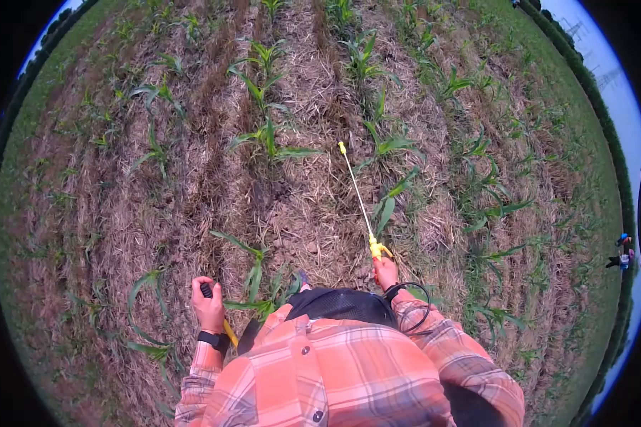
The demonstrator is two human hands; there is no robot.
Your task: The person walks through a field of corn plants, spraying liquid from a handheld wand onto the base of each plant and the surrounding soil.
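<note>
My right hand point(385, 272) is wrapped round the yellow grip of a spray wand point(360, 192). The thin wand points forward and slightly left over the straw, its yellow nozzle point(342, 147) between two rows of young maize plants point(269, 139). A dark hose point(426, 306) loops beside my right wrist. At lower left my left hand point(208, 307) is closed on the black-gripped end of a pump lever point(206, 290). The lever's yellow shaft point(230, 333) runs down behind my forearm toward my side. I cannot see whether spray leaves the nozzle.
Rows of young maize run away from me on both sides, with dry straw point(299, 185) between them. Leaves of a near plant point(256, 274) stand close to my left hand. Another person point(623, 252) is far off at the right edge; pylons rise at upper right.
</note>
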